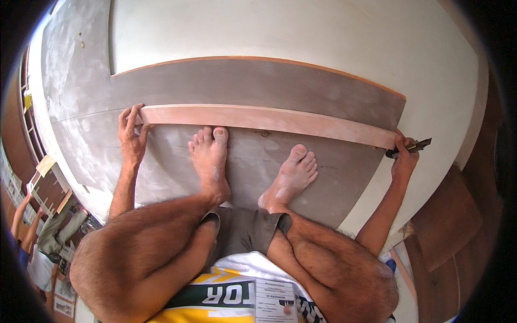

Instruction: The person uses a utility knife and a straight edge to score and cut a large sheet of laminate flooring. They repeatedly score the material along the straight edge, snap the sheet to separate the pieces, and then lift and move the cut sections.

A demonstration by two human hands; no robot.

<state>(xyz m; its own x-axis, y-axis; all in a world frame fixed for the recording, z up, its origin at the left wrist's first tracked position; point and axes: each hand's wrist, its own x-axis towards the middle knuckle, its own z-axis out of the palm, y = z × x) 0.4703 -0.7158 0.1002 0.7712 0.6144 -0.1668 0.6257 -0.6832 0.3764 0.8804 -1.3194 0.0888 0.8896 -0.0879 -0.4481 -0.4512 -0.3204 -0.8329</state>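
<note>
In the head view, the pink-tan wooden strip (264,118) lies across the grey sheet (344,177). At the strip's left end, the left hand (132,137) is half open, thumb and fingers spread and touching it; whether they pinch or only press, I cannot tell. At the strip's right end, the right hand (405,160) is curled around a dark utility knife (421,145), its fingertips against the strip. Bare feet (209,159) stand just below the strip.
</note>
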